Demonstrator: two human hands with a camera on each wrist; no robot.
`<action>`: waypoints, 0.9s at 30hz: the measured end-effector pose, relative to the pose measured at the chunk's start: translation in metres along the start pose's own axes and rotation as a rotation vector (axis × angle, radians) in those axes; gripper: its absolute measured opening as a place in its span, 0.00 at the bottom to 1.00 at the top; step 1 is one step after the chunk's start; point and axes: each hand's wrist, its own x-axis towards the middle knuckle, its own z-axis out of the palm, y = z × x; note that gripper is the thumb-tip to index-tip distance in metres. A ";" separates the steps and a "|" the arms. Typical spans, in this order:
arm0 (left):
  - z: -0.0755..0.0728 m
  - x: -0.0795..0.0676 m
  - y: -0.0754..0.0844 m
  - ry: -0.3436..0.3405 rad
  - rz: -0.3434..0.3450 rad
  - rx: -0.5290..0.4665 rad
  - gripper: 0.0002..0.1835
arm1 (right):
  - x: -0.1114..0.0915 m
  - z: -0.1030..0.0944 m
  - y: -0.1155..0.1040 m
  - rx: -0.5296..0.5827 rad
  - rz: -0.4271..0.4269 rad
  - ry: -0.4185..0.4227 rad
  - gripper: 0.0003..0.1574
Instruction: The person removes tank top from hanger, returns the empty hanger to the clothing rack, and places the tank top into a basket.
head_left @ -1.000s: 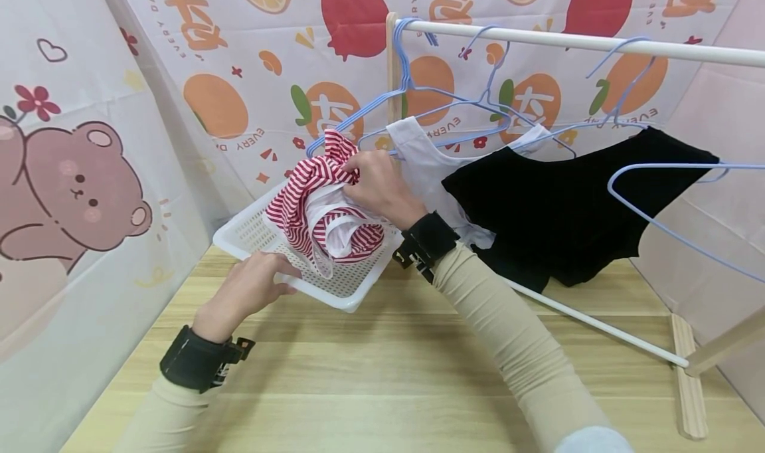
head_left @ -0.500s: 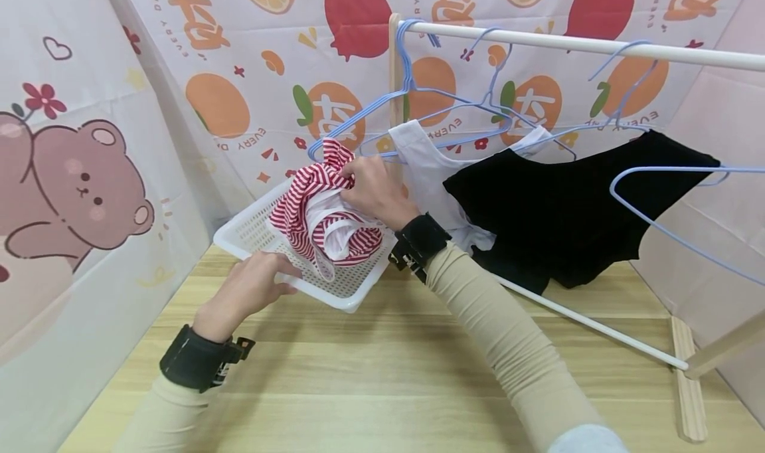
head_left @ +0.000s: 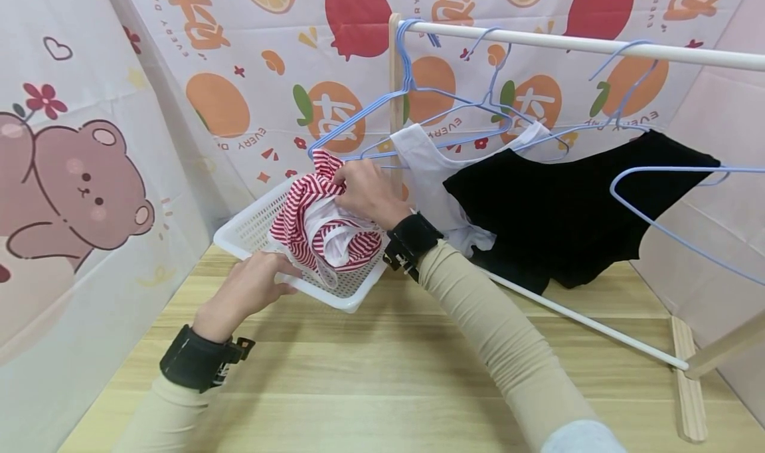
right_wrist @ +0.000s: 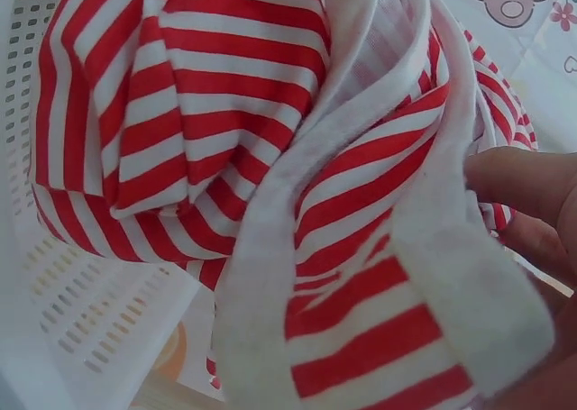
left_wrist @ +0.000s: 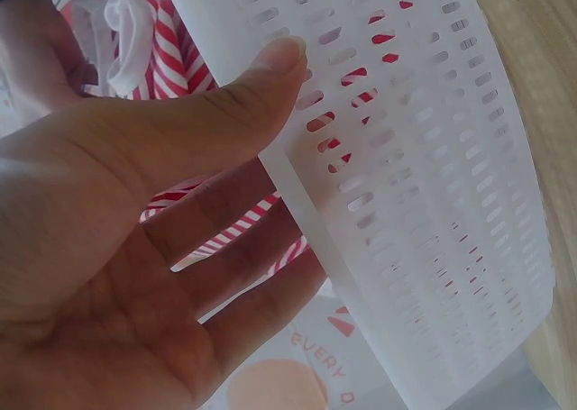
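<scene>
A white perforated plastic basket (head_left: pixel 343 303) sits on the table at the left of the rack. My left hand (head_left: pixel 257 281) grips its near rim, thumb outside and fingers inside, as the left wrist view shows on the basket wall (left_wrist: pixel 433 185). Bunched over the basket is a red-and-white striped garment (head_left: pixel 289 214) with white trim. My right hand (head_left: pixel 370 190) pinches its upper part, leaving a small tuft above the fingers. The right wrist view shows the striped cloth (right_wrist: pixel 361 329) hanging in folds beside my right fingers (right_wrist: pixel 527 180).
A clothes rack with a white rail (head_left: pixel 562 41) stands at the right. From it hang a white top (head_left: pixel 427 157), a black garment (head_left: pixel 562 207) and several blue hangers (head_left: pixel 358 121). A white lower bar (head_left: pixel 586 323) runs above the wooden table (head_left: pixel 358 386). Printed curtains (head_left: pixel 179 141) enclose the back and left.
My right hand and the striped garment have shifted slightly down and left over the basket. My left hand keeps its place on the rim. The white top's hanger has moved a little.
</scene>
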 end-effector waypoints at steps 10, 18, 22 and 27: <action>-0.001 0.001 0.001 -0.002 0.001 0.016 0.13 | 0.006 0.008 0.000 0.075 -0.013 -0.007 0.17; -0.001 0.001 0.001 -0.007 -0.003 0.005 0.12 | 0.011 0.014 -0.003 0.083 -0.026 0.005 0.13; -0.001 0.001 0.001 -0.013 -0.006 -0.002 0.13 | 0.013 0.017 -0.005 0.070 -0.032 0.018 0.14; -0.001 0.001 0.000 -0.015 -0.011 -0.001 0.13 | 0.016 0.024 -0.006 0.055 -0.033 0.034 0.14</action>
